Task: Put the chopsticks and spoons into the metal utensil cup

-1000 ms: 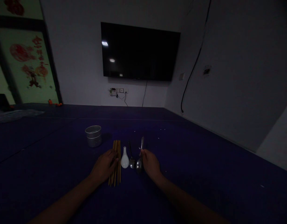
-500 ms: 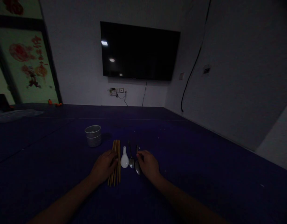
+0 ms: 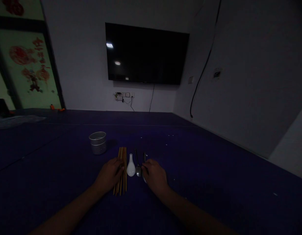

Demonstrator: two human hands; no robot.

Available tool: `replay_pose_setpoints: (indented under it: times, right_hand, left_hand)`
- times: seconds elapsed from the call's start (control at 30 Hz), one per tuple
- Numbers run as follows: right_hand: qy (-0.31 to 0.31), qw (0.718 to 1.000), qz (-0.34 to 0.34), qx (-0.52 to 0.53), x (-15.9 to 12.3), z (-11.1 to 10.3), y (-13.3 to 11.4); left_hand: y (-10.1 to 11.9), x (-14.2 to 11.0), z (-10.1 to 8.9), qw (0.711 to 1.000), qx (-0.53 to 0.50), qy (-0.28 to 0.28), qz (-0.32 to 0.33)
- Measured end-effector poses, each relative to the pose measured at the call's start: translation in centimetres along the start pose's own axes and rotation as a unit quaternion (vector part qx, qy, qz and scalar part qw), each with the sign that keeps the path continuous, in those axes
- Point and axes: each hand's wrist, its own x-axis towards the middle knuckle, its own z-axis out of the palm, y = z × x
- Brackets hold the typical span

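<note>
My left hand (image 3: pixel 109 174) lies on a row of wooden chopsticks (image 3: pixel 123 182), its thumb and fingers apart and resting over them. Just right of the chopsticks is a white soup spoon (image 3: pixel 131 169), bowl toward me. Beside that lies a metal spoon (image 3: pixel 138 171), also with its bowl near me. My right hand (image 3: pixel 154 174) is curled over a second metal spoon (image 3: pixel 144 157), fingertips at its neck. Its handle shows above the fingers, while most of its bowl is hidden. All these pieces lie side by side on a dark blue surface (image 3: pixel 205 169).
A round metal container (image 3: pixel 98 143) stands beyond my left hand. Small white specks (image 3: pixel 166 144) dot the surface. Farther off, a television (image 3: pixel 147 54) hangs on the wall, and a black cable (image 3: pixel 202 75) runs down at the right. Clear plastic (image 3: pixel 18 121) lies far left.
My right hand has shifted slightly left and toward me along the outer metal spoon, covering more of its bowl. The left hand and the chopsticks have stayed put.
</note>
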Motion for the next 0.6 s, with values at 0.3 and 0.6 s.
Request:
replay_pose_setpoints:
  times: [0.3, 0.6]
  right_hand:
    - [0.006, 0.999, -0.005, 0.039, 1.0, 1.2, 1.6]
    - [-0.004, 0.994, -0.036, 0.103, 1.8, 1.7, 1.8]
  left_hand:
    - [0.3, 0.0, 0.0, 1.000, 0.003, 0.012, 0.006]
    - [-0.2, 0.1, 0.4, 1.000, -0.005, 0.022, 0.014]
